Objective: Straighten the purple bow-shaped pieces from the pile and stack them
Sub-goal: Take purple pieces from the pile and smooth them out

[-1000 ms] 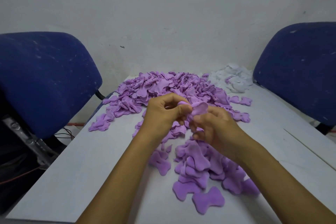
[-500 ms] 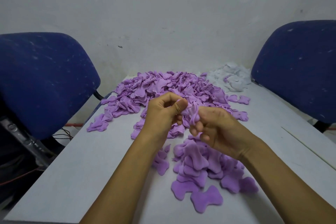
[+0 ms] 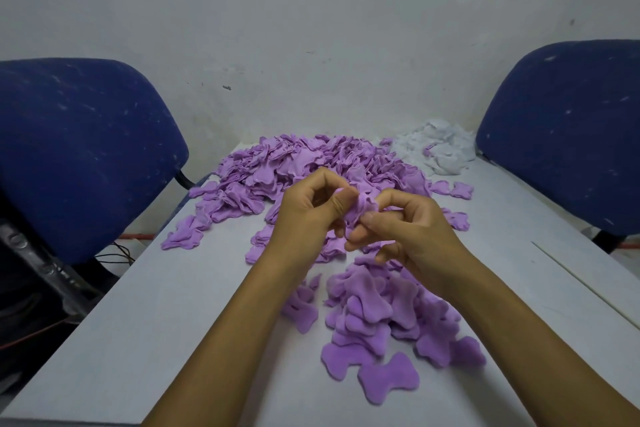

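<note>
A crumpled purple bow-shaped piece (image 3: 362, 206) is held in the air between both hands above the table. My left hand (image 3: 311, 215) pinches its left side with thumb and curled fingers. My right hand (image 3: 405, 232) pinches its right side. A big loose pile of purple pieces (image 3: 304, 163) lies at the far end of the white table (image 3: 156, 322). Below my hands lies a looser heap of flattened purple pieces (image 3: 377, 315), overlapping one another, partly hidden by my right forearm.
A heap of white pieces (image 3: 436, 146) sits at the far right of the table. Blue chairs stand on both sides, the left chair (image 3: 79, 149) and the right chair (image 3: 568, 128). A wall closes off the far end. Cables lie on the floor at left.
My hands have kept working the same purple piece between them, fingers shifting on it; they have stayed above the table in about the same place. The piles have not moved.
</note>
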{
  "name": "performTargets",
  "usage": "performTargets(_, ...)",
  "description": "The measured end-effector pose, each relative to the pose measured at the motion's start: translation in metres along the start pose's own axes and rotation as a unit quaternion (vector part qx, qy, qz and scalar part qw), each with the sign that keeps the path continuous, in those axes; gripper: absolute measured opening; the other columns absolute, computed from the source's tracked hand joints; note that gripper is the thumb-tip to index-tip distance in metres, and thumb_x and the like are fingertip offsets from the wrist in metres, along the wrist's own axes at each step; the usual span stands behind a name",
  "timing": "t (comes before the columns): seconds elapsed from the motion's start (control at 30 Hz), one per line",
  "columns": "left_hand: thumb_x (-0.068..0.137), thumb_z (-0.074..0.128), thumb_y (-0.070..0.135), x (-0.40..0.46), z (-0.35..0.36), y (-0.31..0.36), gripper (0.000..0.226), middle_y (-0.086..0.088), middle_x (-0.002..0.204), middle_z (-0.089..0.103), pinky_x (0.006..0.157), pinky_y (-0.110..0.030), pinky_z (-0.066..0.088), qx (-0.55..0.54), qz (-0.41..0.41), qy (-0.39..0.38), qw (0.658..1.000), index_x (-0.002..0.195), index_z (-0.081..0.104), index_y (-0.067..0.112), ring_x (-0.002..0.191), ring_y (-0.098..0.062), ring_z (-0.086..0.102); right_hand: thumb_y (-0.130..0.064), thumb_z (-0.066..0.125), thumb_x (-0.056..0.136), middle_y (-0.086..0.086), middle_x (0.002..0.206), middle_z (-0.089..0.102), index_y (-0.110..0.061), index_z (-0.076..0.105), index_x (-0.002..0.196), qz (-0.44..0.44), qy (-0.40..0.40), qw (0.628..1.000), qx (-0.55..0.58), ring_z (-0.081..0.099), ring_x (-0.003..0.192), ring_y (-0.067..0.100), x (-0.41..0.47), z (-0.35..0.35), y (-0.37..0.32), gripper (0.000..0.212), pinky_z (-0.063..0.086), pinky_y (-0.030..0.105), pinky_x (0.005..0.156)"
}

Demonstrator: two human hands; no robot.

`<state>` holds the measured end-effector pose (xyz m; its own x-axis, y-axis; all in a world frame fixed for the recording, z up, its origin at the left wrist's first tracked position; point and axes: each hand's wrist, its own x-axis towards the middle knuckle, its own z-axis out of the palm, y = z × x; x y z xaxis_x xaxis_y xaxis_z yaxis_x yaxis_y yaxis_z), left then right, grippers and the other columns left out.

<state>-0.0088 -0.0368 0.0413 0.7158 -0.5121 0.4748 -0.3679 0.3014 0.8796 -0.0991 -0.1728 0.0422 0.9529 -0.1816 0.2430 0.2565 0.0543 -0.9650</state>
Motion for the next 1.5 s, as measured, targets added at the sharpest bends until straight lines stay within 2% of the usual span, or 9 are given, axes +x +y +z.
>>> performTargets(0.17, 0.091, 0.059, -0.001, -0.004, 0.013, 0.007, 0.021, 0.000, 0.057, 0.054, 0.047, -0.025, 0.041, -0.005, 0.012, 0.001, 1.000, 0.074, 0.057, 0.011, 0.048, -0.014, 0.046, 0.000, 0.062, 0.089, 0.006, 0.046, 0.059, -0.012, 0.053, 0.063, -0.063, 0.151, 0.983, -0.083, 0.050, 0.036, 0.014, 0.007, 0.007, 0.008, 0.030, 0.036, 0.019, 0.038)
performTargets(0.43, 0.081, 0.064, 0.020, -0.013, 0.038, 0.014, 0.015, 0.000, 0.055, 0.048, 0.052, -0.029, 0.036, 0.132, 0.087, 0.036, 0.987, 0.070, 0.056, 0.014, 0.052, -0.012, 0.039, 0.005, 0.057, 0.073, -0.003, 0.050, 0.042, -0.009, 0.044, 0.063, -0.115, 0.331, 0.876, -0.332, 0.035, 0.051, 0.008, 0.025, 0.011, 0.010, 0.021, 0.025, 0.023, 0.044)
performTargets(0.6, 0.093, 0.062, 0.025, -0.005, 0.014, 0.010, 0.007, 0.008, 0.073, 0.064, 0.060, -0.028, 0.048, 0.099, 0.054, -0.002, 0.994, 0.087, 0.064, 0.022, 0.065, -0.011, 0.057, -0.001, 0.066, 0.084, 0.010, 0.054, 0.053, -0.007, 0.052, 0.070, -0.096, 0.270, 0.924, -0.252, 0.045, 0.049, 0.023, 0.025, 0.006, 0.010, 0.021, 0.039, 0.035, 0.049)
performTargets(0.7, 0.091, 0.065, 0.017, -0.002, 0.005, 0.004, 0.012, -0.002, 0.093, 0.067, 0.069, -0.028, 0.054, 0.087, -0.012, 0.000, 0.996, 0.102, 0.067, 0.016, 0.080, -0.014, 0.063, -0.013, 0.075, 0.085, 0.000, 0.046, 0.052, -0.011, 0.050, 0.073, -0.075, 0.197, 0.960, -0.183, 0.043, 0.039, 0.012, 0.019, 0.006, 0.010, 0.027, 0.033, 0.024, 0.041)
performTargets(0.77, 0.086, 0.066, 0.000, -0.003, 0.006, 0.003, 0.007, -0.005, 0.079, 0.070, 0.063, -0.024, 0.055, 0.034, -0.026, 0.013, 0.999, 0.090, 0.070, 0.004, 0.070, -0.013, 0.065, -0.009, 0.069, 0.089, -0.004, 0.046, 0.054, -0.014, 0.045, 0.078, -0.045, 0.142, 0.972, -0.184, 0.044, 0.036, 0.007, 0.017, 0.012, 0.010, 0.027, 0.031, 0.018, 0.036)
performTargets(0.97, 0.079, 0.072, -0.007, 0.003, -0.002, 0.002, 0.019, 0.005, 0.061, 0.067, 0.052, -0.022, 0.049, 0.031, -0.006, 0.188, 0.982, 0.071, 0.068, 0.011, 0.059, -0.013, 0.058, -0.009, 0.057, 0.096, 0.013, 0.108, 0.069, -0.019, 0.053, 0.121, 0.097, -0.051, 0.994, 0.018, 0.073, 0.088, 0.025, 0.009, 0.001, -0.005, 0.027, 0.059, 0.030, 0.062)
performTargets(1.23, 0.079, 0.074, -0.002, -0.002, 0.008, 0.001, 0.020, 0.012, 0.069, 0.067, 0.061, -0.015, 0.047, 0.012, -0.053, 0.069, 0.996, 0.090, 0.071, 0.014, 0.067, -0.004, 0.062, -0.008, 0.072, 0.087, 0.007, 0.084, 0.073, -0.016, 0.072, 0.092, -0.110, 0.127, 0.966, -0.198, 0.071, 0.073, 0.029, 0.012, -0.004, 0.004, 0.010, 0.061, 0.035, 0.064)
performTargets(1.33, 0.083, 0.070, -0.002, -0.003, 0.005, 0.003, 0.013, 0.008, 0.066, 0.066, 0.055, -0.011, 0.042, 0.050, -0.098, -0.012, 0.994, 0.090, 0.071, 0.009, 0.060, -0.001, 0.058, -0.012, 0.076, 0.083, -0.001, 0.082, 0.072, -0.017, 0.072, 0.089, -0.131, 0.114, 0.951, -0.257, 0.071, 0.071, 0.022, 0.013, -0.013, 0.005, 0.009, 0.060, 0.044, 0.068)
performTargets(1.5, 0.083, 0.067, 0.002, -0.002, 0.001, 0.002, 0.011, 0.002, 0.073, 0.062, 0.063, -0.028, 0.034, 0.040, -0.248, -0.075, 0.965, 0.089, 0.068, 0.011, 0.069, -0.013, 0.048, -0.008, 0.077, 0.081, -0.011, 0.078, 0.068, -0.015, 0.072, 0.084, -0.180, 0.070, 0.911, -0.365, 0.066, 0.076, 0.012, 0.010, -0.020, 0.004, 0.009, 0.056, 0.030, 0.068)
